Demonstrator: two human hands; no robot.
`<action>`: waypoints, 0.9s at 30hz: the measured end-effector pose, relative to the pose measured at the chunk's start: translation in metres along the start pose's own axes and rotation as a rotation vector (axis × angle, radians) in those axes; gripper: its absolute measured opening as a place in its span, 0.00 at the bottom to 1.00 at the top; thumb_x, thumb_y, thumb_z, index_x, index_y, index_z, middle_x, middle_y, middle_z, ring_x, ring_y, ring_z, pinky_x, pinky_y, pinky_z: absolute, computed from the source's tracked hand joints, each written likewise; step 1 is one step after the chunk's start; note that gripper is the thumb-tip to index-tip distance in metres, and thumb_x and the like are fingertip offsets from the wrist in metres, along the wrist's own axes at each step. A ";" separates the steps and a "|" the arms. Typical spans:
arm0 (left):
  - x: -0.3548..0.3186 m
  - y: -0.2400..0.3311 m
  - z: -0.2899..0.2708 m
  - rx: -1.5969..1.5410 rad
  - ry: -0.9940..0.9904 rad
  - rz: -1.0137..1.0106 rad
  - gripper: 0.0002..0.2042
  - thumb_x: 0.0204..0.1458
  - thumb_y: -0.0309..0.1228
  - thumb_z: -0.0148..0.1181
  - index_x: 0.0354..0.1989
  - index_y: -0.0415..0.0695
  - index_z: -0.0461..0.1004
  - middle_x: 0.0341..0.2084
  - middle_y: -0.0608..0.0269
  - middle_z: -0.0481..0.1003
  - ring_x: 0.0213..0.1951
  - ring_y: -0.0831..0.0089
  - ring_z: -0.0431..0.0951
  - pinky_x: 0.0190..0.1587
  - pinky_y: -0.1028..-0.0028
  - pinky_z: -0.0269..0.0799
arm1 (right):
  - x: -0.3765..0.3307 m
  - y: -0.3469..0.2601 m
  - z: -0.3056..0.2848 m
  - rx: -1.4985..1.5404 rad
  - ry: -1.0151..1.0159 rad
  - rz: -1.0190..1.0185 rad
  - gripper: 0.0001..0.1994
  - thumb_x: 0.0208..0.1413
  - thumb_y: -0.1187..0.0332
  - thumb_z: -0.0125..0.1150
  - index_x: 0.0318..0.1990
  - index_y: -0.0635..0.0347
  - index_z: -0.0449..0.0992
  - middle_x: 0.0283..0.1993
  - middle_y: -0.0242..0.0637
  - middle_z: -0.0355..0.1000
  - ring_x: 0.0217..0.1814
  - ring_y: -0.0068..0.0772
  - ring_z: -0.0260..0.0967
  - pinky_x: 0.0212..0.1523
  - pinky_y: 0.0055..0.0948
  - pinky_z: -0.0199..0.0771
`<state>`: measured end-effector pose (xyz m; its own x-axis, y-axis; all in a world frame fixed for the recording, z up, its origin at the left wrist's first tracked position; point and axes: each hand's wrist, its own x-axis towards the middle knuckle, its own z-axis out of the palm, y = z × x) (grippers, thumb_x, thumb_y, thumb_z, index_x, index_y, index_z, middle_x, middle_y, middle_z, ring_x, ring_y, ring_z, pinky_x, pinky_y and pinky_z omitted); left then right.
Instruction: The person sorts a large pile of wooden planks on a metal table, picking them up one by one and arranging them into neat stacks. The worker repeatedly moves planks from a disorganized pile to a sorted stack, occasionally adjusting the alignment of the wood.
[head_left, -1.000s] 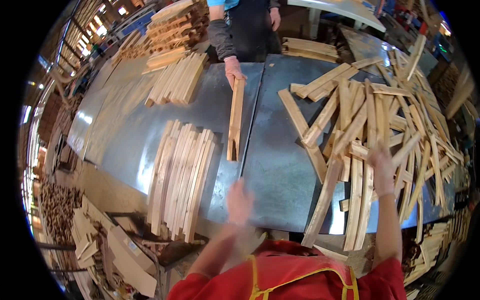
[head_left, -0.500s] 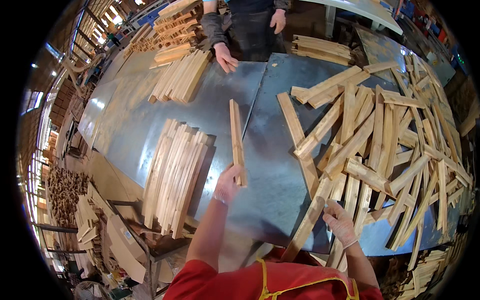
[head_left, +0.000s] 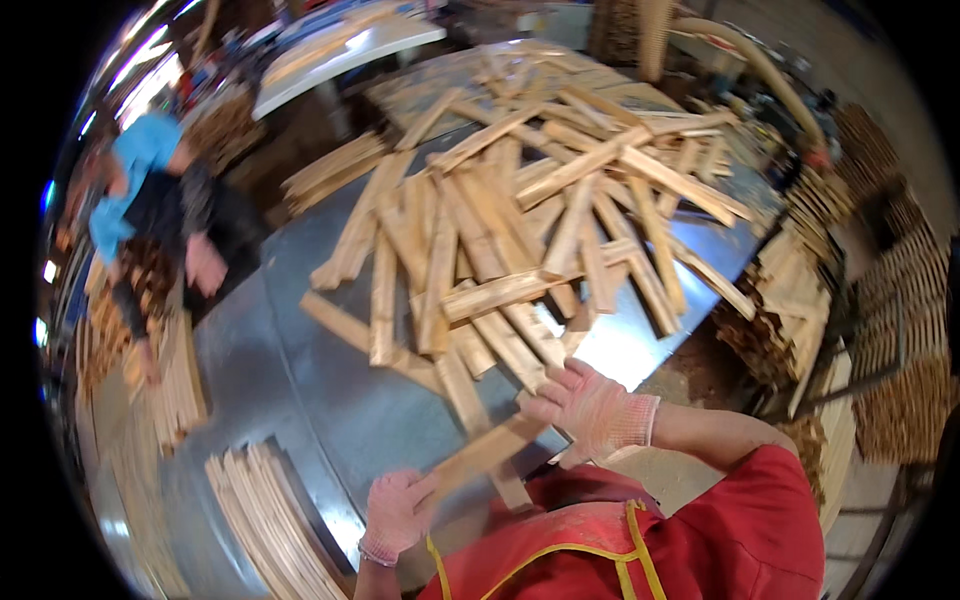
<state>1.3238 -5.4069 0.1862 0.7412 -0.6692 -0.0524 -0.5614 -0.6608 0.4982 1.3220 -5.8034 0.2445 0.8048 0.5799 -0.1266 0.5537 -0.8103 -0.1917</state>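
A short wooden board is held between my two gloved hands, slanting above the near table edge. My left hand is closed round its lower left end. At its upper right end, the fingers of my right hand grip it. Another slat passes under the board, jutting from the pile toward my body. Beyond my hands lies a loose heap of wooden slats, crossing each other at many angles. A row of slats stands side by side near my left hand.
The metal-topped table carries the wood. Across it at the left, a co-worker reaches toward another row of slats. A small stack sits at the far edge. More stacked wood stands on the right beyond the table.
The view has swung to the right. My left hand, earlier on a slat at mid-table, now grips a board with my right hand, which has lifted from beside the heap.
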 end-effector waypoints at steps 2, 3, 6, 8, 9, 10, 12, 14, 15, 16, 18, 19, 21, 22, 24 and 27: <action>0.010 0.011 -0.016 -0.016 -0.015 0.159 0.24 0.39 0.31 0.72 0.50 0.48 0.83 0.35 0.54 0.81 0.38 0.48 0.81 0.40 0.55 0.78 | -0.042 -0.012 0.019 0.004 0.041 0.015 0.40 0.44 0.48 0.75 0.67 0.44 0.69 0.53 0.41 0.75 0.59 0.50 0.71 0.59 0.52 0.72; 0.021 0.019 -0.022 -0.021 -0.025 0.239 0.23 0.38 0.31 0.73 0.49 0.49 0.84 0.34 0.55 0.81 0.37 0.48 0.81 0.39 0.54 0.78 | -0.063 -0.012 0.042 0.058 0.037 0.130 0.40 0.43 0.49 0.75 0.67 0.43 0.69 0.51 0.43 0.75 0.57 0.50 0.72 0.57 0.51 0.73; 0.056 0.045 -0.016 0.152 0.169 0.153 0.32 0.39 0.32 0.75 0.59 0.46 0.78 0.53 0.48 0.77 0.54 0.46 0.77 0.54 0.56 0.75 | -0.121 -0.011 0.080 0.190 0.018 0.386 0.39 0.47 0.51 0.75 0.68 0.46 0.69 0.49 0.50 0.77 0.51 0.54 0.77 0.52 0.46 0.79; 0.080 0.038 0.003 0.162 0.262 0.050 0.41 0.40 0.33 0.76 0.68 0.40 0.70 0.67 0.38 0.69 0.70 0.42 0.65 0.71 0.53 0.63 | -0.158 -0.012 0.097 0.390 0.193 0.608 0.39 0.50 0.53 0.74 0.70 0.47 0.69 0.53 0.50 0.77 0.55 0.53 0.77 0.56 0.46 0.78; 0.096 0.034 0.010 0.104 0.303 0.016 0.41 0.40 0.32 0.76 0.69 0.40 0.70 0.67 0.38 0.68 0.70 0.42 0.65 0.71 0.52 0.62 | -0.176 -0.010 0.104 0.487 0.294 0.719 0.38 0.51 0.54 0.73 0.71 0.48 0.69 0.56 0.50 0.78 0.57 0.53 0.77 0.58 0.47 0.78; 0.109 0.036 0.017 0.050 0.345 -0.036 0.42 0.40 0.31 0.76 0.69 0.39 0.69 0.68 0.38 0.68 0.70 0.42 0.65 0.72 0.52 0.61 | -0.192 -0.010 0.086 0.793 0.414 0.887 0.39 0.53 0.60 0.72 0.74 0.50 0.67 0.62 0.49 0.77 0.61 0.47 0.77 0.63 0.42 0.76; 0.146 0.049 0.033 -0.040 0.376 -0.010 0.42 0.40 0.28 0.75 0.70 0.38 0.68 0.68 0.37 0.67 0.71 0.40 0.64 0.74 0.50 0.59 | -0.233 0.030 0.098 0.951 0.798 1.085 0.39 0.54 0.65 0.70 0.76 0.51 0.65 0.60 0.48 0.77 0.60 0.41 0.76 0.62 0.38 0.76; 0.185 0.066 0.061 -0.003 0.337 0.059 0.42 0.40 0.29 0.76 0.70 0.37 0.68 0.68 0.37 0.67 0.71 0.41 0.64 0.74 0.51 0.59 | -0.275 0.061 0.095 1.017 1.078 1.258 0.39 0.55 0.69 0.67 0.77 0.52 0.63 0.58 0.47 0.77 0.58 0.37 0.76 0.60 0.35 0.77; 0.203 0.075 0.075 0.019 0.326 0.078 0.42 0.40 0.29 0.76 0.70 0.37 0.68 0.68 0.37 0.67 0.70 0.41 0.64 0.73 0.51 0.59 | -0.291 0.077 0.085 1.009 1.158 1.335 0.39 0.55 0.71 0.65 0.78 0.53 0.62 0.57 0.46 0.77 0.57 0.36 0.75 0.58 0.34 0.77; 0.228 0.097 0.084 0.115 0.306 0.097 0.42 0.41 0.30 0.76 0.69 0.36 0.68 0.67 0.37 0.68 0.69 0.41 0.65 0.72 0.51 0.60 | -0.312 0.089 0.081 0.994 1.253 1.425 0.39 0.56 0.73 0.63 0.78 0.54 0.60 0.56 0.45 0.76 0.57 0.36 0.75 0.57 0.33 0.77; 0.280 0.128 0.107 0.123 0.260 0.131 0.41 0.41 0.31 0.75 0.69 0.36 0.68 0.66 0.37 0.68 0.68 0.41 0.66 0.72 0.50 0.61 | -0.364 0.144 0.123 1.152 1.587 1.383 0.38 0.56 0.77 0.58 0.77 0.55 0.60 0.51 0.40 0.75 0.50 0.33 0.74 0.51 0.32 0.78; 0.308 0.146 0.120 0.127 0.236 0.147 0.41 0.41 0.31 0.75 0.69 0.36 0.68 0.66 0.37 0.68 0.68 0.41 0.66 0.72 0.50 0.61 | -0.388 0.170 0.127 1.209 1.732 1.358 0.36 0.55 0.78 0.56 0.76 0.56 0.63 0.50 0.38 0.76 0.48 0.32 0.74 0.49 0.31 0.78; 0.361 0.181 0.142 0.199 0.194 0.130 0.39 0.42 0.33 0.74 0.67 0.38 0.70 0.63 0.40 0.70 0.66 0.40 0.67 0.69 0.48 0.63 | -0.444 0.243 0.148 1.240 1.907 1.266 0.24 0.54 0.78 0.57 0.61 0.64 0.76 0.43 0.35 0.75 0.42 0.31 0.73 0.43 0.33 0.77; 0.383 0.197 0.153 0.250 0.192 0.143 0.38 0.42 0.34 0.74 0.66 0.38 0.70 0.62 0.40 0.70 0.65 0.39 0.67 0.68 0.47 0.63 | -0.475 0.284 0.159 1.295 1.926 1.280 0.23 0.53 0.76 0.58 0.59 0.64 0.77 0.45 0.35 0.77 0.43 0.33 0.74 0.46 0.34 0.78; 0.422 0.229 0.174 0.387 0.246 0.193 0.37 0.42 0.36 0.74 0.64 0.40 0.71 0.59 0.43 0.72 0.62 0.39 0.69 0.65 0.48 0.65 | -0.532 0.365 0.194 1.358 2.079 1.229 0.19 0.54 0.72 0.59 0.55 0.64 0.78 0.46 0.38 0.79 0.46 0.37 0.77 0.49 0.38 0.80; 0.443 0.260 0.201 0.392 0.261 0.012 0.37 0.45 0.33 0.72 0.67 0.35 0.70 0.68 0.36 0.66 0.68 0.38 0.66 0.71 0.51 0.61 | -0.579 0.488 0.206 1.399 2.280 1.311 0.20 0.56 0.69 0.63 0.56 0.67 0.79 0.46 0.40 0.79 0.49 0.40 0.77 0.55 0.39 0.77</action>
<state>1.4322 -5.9434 0.1184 0.7731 -0.6033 0.1956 -0.6302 -0.7654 0.1304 1.0823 -6.5172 0.0236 -0.0681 -0.9305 -0.3600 0.4564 0.2918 -0.8406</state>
